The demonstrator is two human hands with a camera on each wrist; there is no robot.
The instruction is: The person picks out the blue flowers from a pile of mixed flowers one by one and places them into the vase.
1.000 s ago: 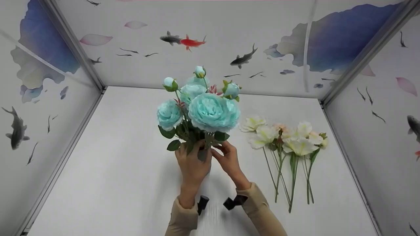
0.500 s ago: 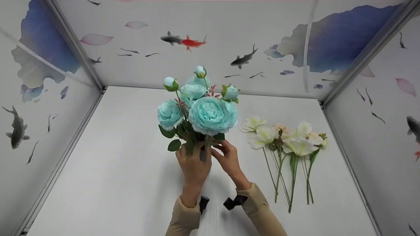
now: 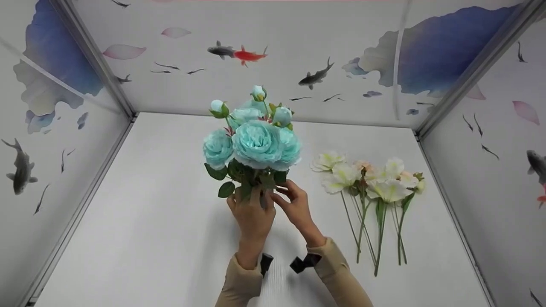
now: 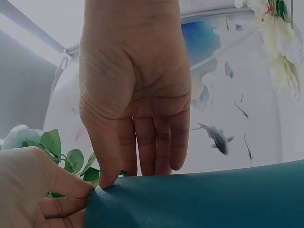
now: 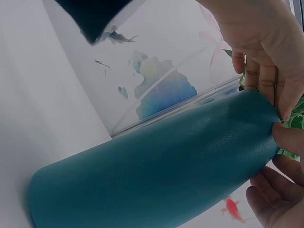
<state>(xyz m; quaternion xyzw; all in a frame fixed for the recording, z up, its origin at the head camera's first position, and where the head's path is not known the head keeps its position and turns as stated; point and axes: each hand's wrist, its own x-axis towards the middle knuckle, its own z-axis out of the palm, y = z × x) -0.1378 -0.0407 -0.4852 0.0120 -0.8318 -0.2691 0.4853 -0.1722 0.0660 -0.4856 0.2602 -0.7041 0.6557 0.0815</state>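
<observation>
A bunch of turquoise artificial peonies [image 3: 258, 144] with buds and green leaves stands in a teal vase [image 5: 156, 166], which the hands mostly hide in the head view. My left hand [image 3: 254, 215] grips the top of the vase under the leaves; in the left wrist view its thumb rests at the rim, with the other fingers behind. My right hand [image 3: 295, 205] holds the same rim from the right, thumb and curled fingers at the edge in the right wrist view. The stems inside the vase are hidden.
Right of the vase, several white and peach artificial flowers [image 3: 390, 185] lie on the white table [image 3: 162, 221], their long stems toward me. White panels [image 3: 273, 25] printed with fish and petals enclose the table's back and sides. Black wrist cameras [image 3: 298, 264] sit on both sleeves.
The front peony and the right-hand bud have swung left, and another bloom shows more at the right. My left hand has shifted very slightly; the right hand stays nearly in place.
</observation>
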